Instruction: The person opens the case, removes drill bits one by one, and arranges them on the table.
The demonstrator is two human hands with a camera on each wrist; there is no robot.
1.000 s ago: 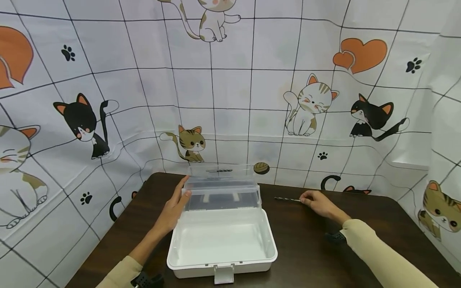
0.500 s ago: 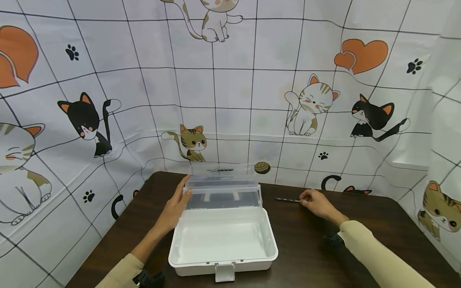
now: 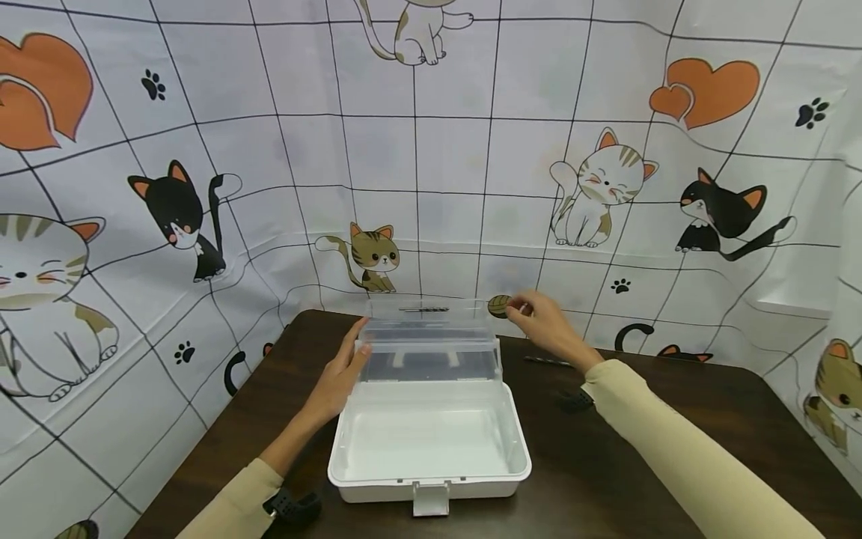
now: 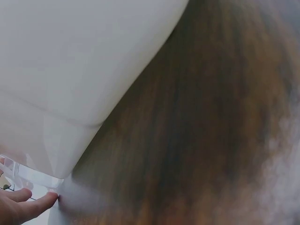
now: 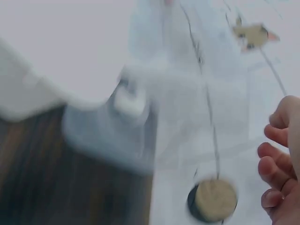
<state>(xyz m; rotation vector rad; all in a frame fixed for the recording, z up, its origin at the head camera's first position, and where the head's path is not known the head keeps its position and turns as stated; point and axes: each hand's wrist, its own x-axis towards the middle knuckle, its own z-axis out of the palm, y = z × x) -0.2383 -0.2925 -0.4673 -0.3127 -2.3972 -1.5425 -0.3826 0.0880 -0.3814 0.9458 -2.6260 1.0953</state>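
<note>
A white box (image 3: 431, 479) stands with its clear lid (image 3: 434, 363) tipped back. At the lid's left edge is my left hand (image 3: 337, 378), thumb and straight fingers touching the plastic. Inside the lid's upper compartment lies a dark drill bit (image 3: 424, 309). Another drill bit (image 3: 548, 361) lies on the table to the right, partly hidden by my right wrist. My right hand (image 3: 542, 322) is raised beyond the lid's right side, its fingers (image 5: 272, 173) loosely curled and nothing visible in them. The left wrist view shows the box's side and my left fingers (image 4: 35, 206).
The dark wooden table (image 3: 646, 449) extends on both sides of the box. A white cat-print sheet (image 3: 444, 187) hangs close behind the table and along its sides. The box's front latch (image 3: 431, 500) hangs down toward the table's front.
My right hand has let go of the drill bit on the table and moved up and left toward the lid. My left hand stays at the lid; the head view has shifted slightly.
</note>
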